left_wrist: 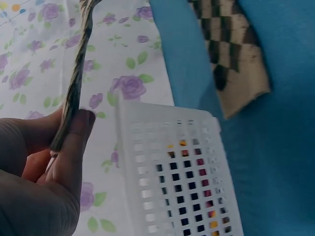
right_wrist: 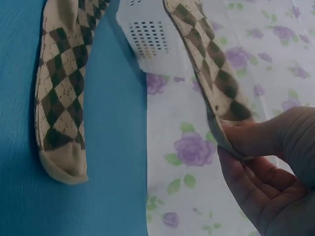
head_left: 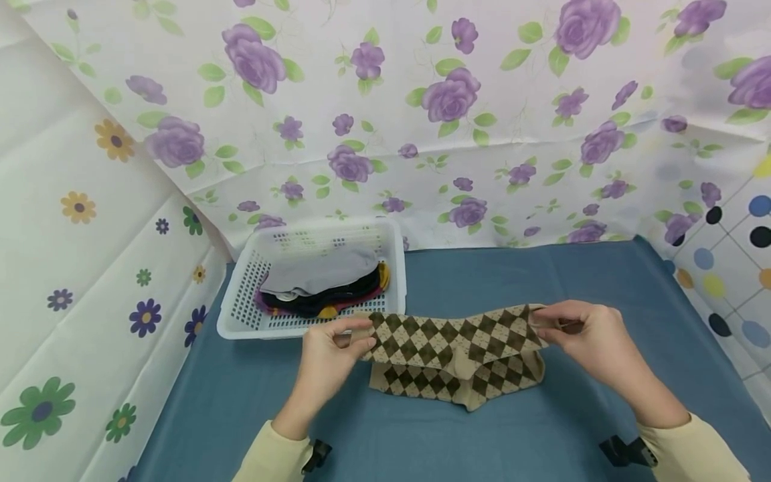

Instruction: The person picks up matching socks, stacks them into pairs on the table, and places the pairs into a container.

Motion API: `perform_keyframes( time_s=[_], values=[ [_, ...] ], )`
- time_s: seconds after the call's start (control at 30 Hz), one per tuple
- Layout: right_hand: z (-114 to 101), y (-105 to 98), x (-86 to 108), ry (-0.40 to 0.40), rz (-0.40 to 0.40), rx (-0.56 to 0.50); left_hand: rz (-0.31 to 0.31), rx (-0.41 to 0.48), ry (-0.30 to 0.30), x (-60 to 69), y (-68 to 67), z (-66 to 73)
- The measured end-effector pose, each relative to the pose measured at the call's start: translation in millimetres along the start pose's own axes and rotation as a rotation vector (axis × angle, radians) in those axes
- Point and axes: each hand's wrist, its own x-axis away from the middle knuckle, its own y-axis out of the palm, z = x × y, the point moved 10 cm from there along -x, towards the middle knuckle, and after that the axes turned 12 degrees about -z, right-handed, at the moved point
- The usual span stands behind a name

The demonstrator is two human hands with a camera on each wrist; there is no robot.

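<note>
A beige sock with dark brown diamonds [head_left: 415, 338] is stretched sideways above the table. My left hand [head_left: 331, 355] pinches its left end between thumb and fingers, and my right hand [head_left: 593, 335] pinches the right end. A matching argyle sock [head_left: 415, 381] lies on the blue cloth, below and nearer to me, partly covered by the raised one. In the left wrist view, the held sock [left_wrist: 76, 73] appears nearly edge-on. The right wrist view shows the plain beige tip of the lying sock [right_wrist: 61, 98], apart from the right hand.
A white perforated basket [head_left: 241, 314] stands at the back left, just behind the left hand. Inside it are a grey folded garment [head_left: 325, 268] and dark and coloured cloth items. Flowered sheets [head_left: 385, 174] enclose the blue-covered table [head_left: 494, 278] at the back and left; a dotted sheet hangs right.
</note>
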Motion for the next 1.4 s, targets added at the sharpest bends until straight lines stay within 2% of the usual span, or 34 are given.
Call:
perform_keyframes(
  time_s=[0.13,0.33,0.53,0.73,0.87,1.07,1.23,1.4],
  values=[
    [11,3,0.1,0.090,-0.057,-0.020,-0.015,-0.024,-0.005,3.0,7.4,-5.9],
    [28,16,2.0,0.211,-0.200,-0.056,-0.046,-0.124,-0.024,3.1,22.5,-14.2],
    [38,31,0.0,0.230,-0.277,-0.038,-0.105,-0.238,-0.051,3.5,41.8,-28.4],
    [48,50,1.6,0.260,-0.333,-0.033,-0.135,-0.265,-0.073,-0.9,50.7,-46.0],
    [53,59,2.7,0.282,-0.349,-0.062,-0.150,-0.261,-0.078,-5.9,53.6,-53.7],
    [60,67,0.4,0.269,-0.331,-0.056,-0.170,-0.266,-0.103,-9.3,57.5,-64.5],
    [66,77,1.6,0.265,-0.339,-0.047,-0.183,-0.318,-0.111,-8.6,60.8,-71.7],
    [73,83,3.9,0.282,-0.353,-0.050,-0.182,-0.370,-0.100,-7.8,61.7,-71.1]
  ],
)
